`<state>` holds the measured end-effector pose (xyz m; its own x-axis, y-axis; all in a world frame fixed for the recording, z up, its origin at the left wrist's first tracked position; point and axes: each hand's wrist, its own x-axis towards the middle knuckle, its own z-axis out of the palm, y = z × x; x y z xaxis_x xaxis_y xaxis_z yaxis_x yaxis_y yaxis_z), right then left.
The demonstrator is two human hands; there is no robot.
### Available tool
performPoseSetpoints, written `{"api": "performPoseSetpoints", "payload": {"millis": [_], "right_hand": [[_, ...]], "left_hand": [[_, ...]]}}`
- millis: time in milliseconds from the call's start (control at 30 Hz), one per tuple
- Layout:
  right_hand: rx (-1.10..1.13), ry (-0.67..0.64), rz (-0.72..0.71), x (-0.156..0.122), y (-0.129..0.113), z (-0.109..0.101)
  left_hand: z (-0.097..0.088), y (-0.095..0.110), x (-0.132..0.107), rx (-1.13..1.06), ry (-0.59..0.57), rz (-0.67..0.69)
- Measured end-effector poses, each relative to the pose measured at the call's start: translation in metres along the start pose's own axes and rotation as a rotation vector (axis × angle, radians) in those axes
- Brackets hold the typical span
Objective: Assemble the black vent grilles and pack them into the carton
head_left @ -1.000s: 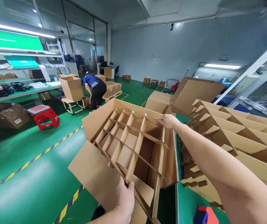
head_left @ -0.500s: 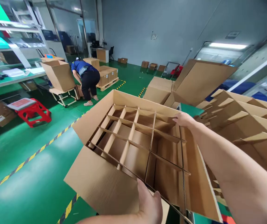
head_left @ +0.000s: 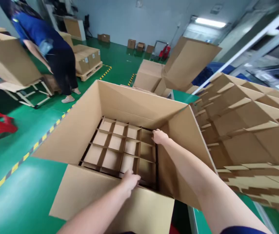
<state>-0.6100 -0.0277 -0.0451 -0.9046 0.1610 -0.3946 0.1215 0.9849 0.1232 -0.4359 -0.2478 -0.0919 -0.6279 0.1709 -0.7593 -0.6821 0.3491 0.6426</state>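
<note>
— While you're down in that carton, what are your hands on?

— Corrugated cardboard, all of it. The brown carton (head_left: 100, 107) stands open with its stiff, smooth flaps spread wide, and a cardboard grid divider (head_left: 112, 146) sits low inside, its thin slotted strips crossing into square cells.

— Where's the grid against your fingers?

— Right under them. My left hand (head_left: 130, 182) is at its near edge, fingers curled closed over the strip there. My right hand (head_left: 160, 136) is at its far right corner, fingers bunched narrow against the cardboard; I can't tell whether they pinch it or only touch.

— And beside you?

— A second cardboard grid divider (head_left: 246, 130) stands just right of the carton, its sawtooth rows of slotted strips angled toward me. Farther off, a co-worker (head_left: 56, 55) in a blue top bends near a wooden pallet (head_left: 89, 71) stacked with cartons, on the glossy green floor (head_left: 24, 175).
</note>
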Motion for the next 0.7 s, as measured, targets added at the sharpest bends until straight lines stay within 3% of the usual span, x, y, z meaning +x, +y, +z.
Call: {"api": "performPoseSetpoints", "payload": {"millis": [133,233,333,400,467,567,700], "right_hand": [[0.121,-0.014,0.048,-0.038,-0.01,0.012],[0.217,0.039,0.043,-0.087,-0.03,0.04],[0.34,0.049,-0.073,-0.149,-0.052,0.095],[0.53,0.138,-0.231,-0.195,-0.059,0.139],[0.61,0.242,-0.275,-0.241,-0.059,0.179],[0.64,0.374,-0.12,-0.302,-0.054,0.22],[0.708,0.384,0.127,-0.352,-0.054,0.244]], "left_hand": [[-0.045,-0.004,0.028,0.483,0.005,0.176],[-0.069,-0.003,0.058,0.796,-0.008,0.236],[-0.08,-0.009,0.089,1.041,-0.061,0.249],[-0.084,-0.019,0.108,1.165,-0.096,0.254],[-0.088,-0.033,0.123,1.263,-0.134,0.238],[-0.098,-0.051,0.136,1.367,-0.25,0.16],[-0.102,-0.055,0.141,1.435,-0.328,0.149]]}}
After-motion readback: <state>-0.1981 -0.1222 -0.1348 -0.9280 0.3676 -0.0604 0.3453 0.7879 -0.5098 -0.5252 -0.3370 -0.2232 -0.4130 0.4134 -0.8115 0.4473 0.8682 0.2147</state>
